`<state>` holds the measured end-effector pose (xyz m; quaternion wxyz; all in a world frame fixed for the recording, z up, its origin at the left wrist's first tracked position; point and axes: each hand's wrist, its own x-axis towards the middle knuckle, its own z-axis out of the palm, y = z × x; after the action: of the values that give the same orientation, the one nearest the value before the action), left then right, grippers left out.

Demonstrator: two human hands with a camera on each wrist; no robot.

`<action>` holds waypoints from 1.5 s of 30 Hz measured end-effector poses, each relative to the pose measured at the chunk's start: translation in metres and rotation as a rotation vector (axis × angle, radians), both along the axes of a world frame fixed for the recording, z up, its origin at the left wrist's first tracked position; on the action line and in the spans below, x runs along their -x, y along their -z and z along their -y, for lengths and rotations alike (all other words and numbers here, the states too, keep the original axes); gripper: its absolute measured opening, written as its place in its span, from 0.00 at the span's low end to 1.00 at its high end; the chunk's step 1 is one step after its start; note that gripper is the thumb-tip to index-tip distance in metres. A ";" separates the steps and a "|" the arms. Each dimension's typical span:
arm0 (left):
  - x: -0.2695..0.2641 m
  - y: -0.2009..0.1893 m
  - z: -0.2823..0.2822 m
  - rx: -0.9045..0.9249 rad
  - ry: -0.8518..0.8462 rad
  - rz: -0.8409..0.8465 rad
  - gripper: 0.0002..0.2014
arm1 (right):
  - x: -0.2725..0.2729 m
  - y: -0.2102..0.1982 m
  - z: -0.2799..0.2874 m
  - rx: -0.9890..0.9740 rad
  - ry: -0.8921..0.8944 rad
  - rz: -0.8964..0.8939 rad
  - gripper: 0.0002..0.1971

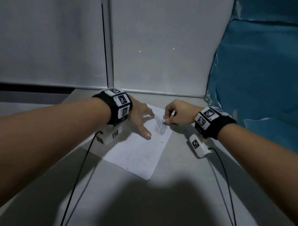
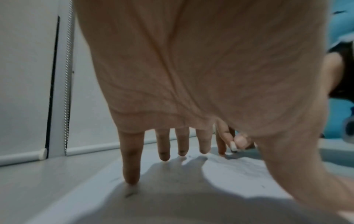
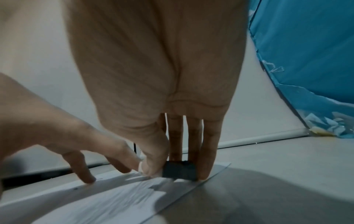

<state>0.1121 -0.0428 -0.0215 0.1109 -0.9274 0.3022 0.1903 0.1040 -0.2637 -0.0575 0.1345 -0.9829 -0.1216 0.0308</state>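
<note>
Found the sheet of paper (image 1: 138, 151) lying flat on the table (image 1: 182, 148), near its far edge and turned askew to it, with a grey pencil scribble (image 1: 160, 127) on its far half. Held the left hand (image 1: 139, 116) spread, fingers (image 2: 131, 159) straight and apart, tips pressing the sheet just left of the scribble. Pinched a small dark eraser (image 3: 179, 170) in the right hand (image 1: 179, 112), thumb on one side and fingers on the other, lower face down on the paper by the sheet's right edge. Judged the paper light, thin and limp: apt to slide on the smooth top, and to buckle or tear if rubbed towards an unheld edge; best pinned flat close beside the rubbed patch, not lifted by a corner. Judged the eraser small, light, firm yet slightly yielding, and grippy on paper; best taken low on two opposite sides, close to the working face, so as not to roll out of the pinch. Noted blue fabric (image 1: 265, 83) along the table's right edge, apart from the work.
</note>
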 end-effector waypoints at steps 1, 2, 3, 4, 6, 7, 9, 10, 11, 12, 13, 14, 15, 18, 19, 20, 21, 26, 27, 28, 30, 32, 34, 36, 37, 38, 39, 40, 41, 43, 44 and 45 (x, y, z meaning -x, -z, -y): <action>0.001 0.007 0.008 -0.019 0.004 -0.007 0.58 | 0.001 0.002 -0.003 -0.001 0.004 0.004 0.06; 0.000 0.013 0.013 -0.027 0.002 -0.006 0.58 | 0.001 0.003 -0.005 -0.008 -0.002 0.011 0.06; -0.001 0.018 0.017 -0.028 -0.004 0.001 0.58 | 0.001 0.002 -0.007 -0.016 -0.013 0.025 0.05; -0.002 0.021 0.019 -0.021 -0.011 0.006 0.58 | 0.002 0.002 -0.010 -0.027 -0.033 0.037 0.05; -0.002 0.023 0.023 0.007 -0.020 0.010 0.57 | 0.005 0.000 -0.016 -0.045 -0.082 0.041 0.05; -0.001 0.022 0.024 0.016 -0.021 0.011 0.58 | 0.006 0.000 -0.020 -0.052 -0.099 0.039 0.04; 0.001 0.022 0.025 -0.012 -0.023 0.039 0.60 | 0.009 0.001 -0.027 -0.046 -0.123 0.041 0.04; 0.001 0.023 0.025 -0.030 -0.024 0.057 0.61 | 0.009 0.002 -0.030 -0.038 -0.132 0.042 0.05; 0.001 0.025 0.024 -0.037 -0.032 0.063 0.61 | 0.009 0.003 -0.032 -0.034 -0.136 0.039 0.05; 0.000 0.025 0.024 -0.036 -0.045 0.061 0.61 | 0.009 0.004 -0.032 -0.037 -0.138 0.035 0.06; -0.001 0.027 0.024 -0.034 -0.060 0.054 0.62 | 0.008 0.005 -0.032 -0.042 -0.138 0.026 0.06; -0.002 0.027 0.024 -0.033 -0.074 0.052 0.64 | 0.007 0.006 -0.032 -0.042 -0.136 0.018 0.06; -0.003 0.027 0.024 -0.029 -0.085 0.051 0.65 | 0.007 0.006 -0.033 -0.039 -0.133 0.013 0.06; -0.006 0.032 0.022 -0.031 -0.105 0.054 0.66 | 0.003 0.008 -0.036 -0.009 -0.107 0.043 0.05; -0.007 0.033 0.021 -0.034 -0.111 0.053 0.66 | 0.001 0.009 -0.037 0.000 -0.090 0.063 0.05; -0.007 0.034 0.020 -0.036 -0.116 0.058 0.65 | -0.002 0.008 -0.038 0.005 -0.069 0.080 0.05; -0.007 0.035 0.019 -0.036 -0.118 0.058 0.65 | -0.005 0.009 -0.039 0.009 -0.049 0.087 0.06; -0.007 0.037 0.016 -0.006 -0.104 0.011 0.66 | 0.002 0.009 -0.045 0.053 -0.124 0.077 0.06; -0.007 0.037 0.016 0.002 -0.100 0.000 0.66 | 0.007 0.008 -0.047 0.060 -0.164 0.059 0.06; -0.007 0.039 0.015 0.012 -0.100 -0.009 0.65 | 0.011 0.008 -0.050 0.063 -0.199 0.036 0.05; -0.008 0.040 0.015 0.024 -0.107 -0.006 0.61 | 0.013 0.006 -0.052 0.065 -0.227 0.020 0.05; -0.008 0.040 0.016 0.023 -0.116 0.002 0.61 | 0.008 0.005 -0.051 0.072 -0.208 0.038 0.05; -0.007 0.040 0.016 0.013 -0.120 0.016 0.62 | 0.001 0.005 -0.051 0.076 -0.170 0.057 0.06; -0.007 0.040 0.015 0.009 -0.132 0.009 0.62 | -0.005 0.004 -0.052 0.090 -0.145 0.077 0.07; -0.006 0.039 0.015 0.004 -0.132 0.007 0.61 | -0.006 0.004 -0.053 0.096 -0.137 0.087 0.07; -0.004 0.038 0.015 0.004 -0.126 0.013 0.60 | -0.006 0.004 -0.053 0.097 -0.135 0.093 0.07; -0.001 0.036 0.015 0.003 -0.115 0.020 0.58 | -0.003 0.005 -0.054 0.085 -0.141 0.086 0.07; 0.003 0.034 0.015 0.004 -0.100 0.023 0.55 | 0.001 0.006 -0.055 0.067 -0.158 0.071 0.07; 0.006 0.032 0.015 0.008 -0.085 0.015 0.51 | 0.006 0.007 -0.057 0.052 -0.183 0.054 0.08; 0.010 0.031 0.017 0.033 -0.077 -0.014 0.45 | 0.014 0.009 -0.059 0.033 -0.221 0.030 0.08; 0.009 0.031 0.016 0.052 -0.085 -0.025 0.45 | 0.016 0.009 -0.059 0.027 -0.220 0.027 0.08; 0.007 0.033 0.016 0.058 -0.097 -0.034 0.47 | 0.014 0.009 -0.058 0.026 -0.207 0.035 0.07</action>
<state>0.1054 -0.0586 -0.0541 0.0694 -0.9405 0.2641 0.2021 0.0903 -0.2059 -0.0660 0.1156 -0.9672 -0.2242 0.0289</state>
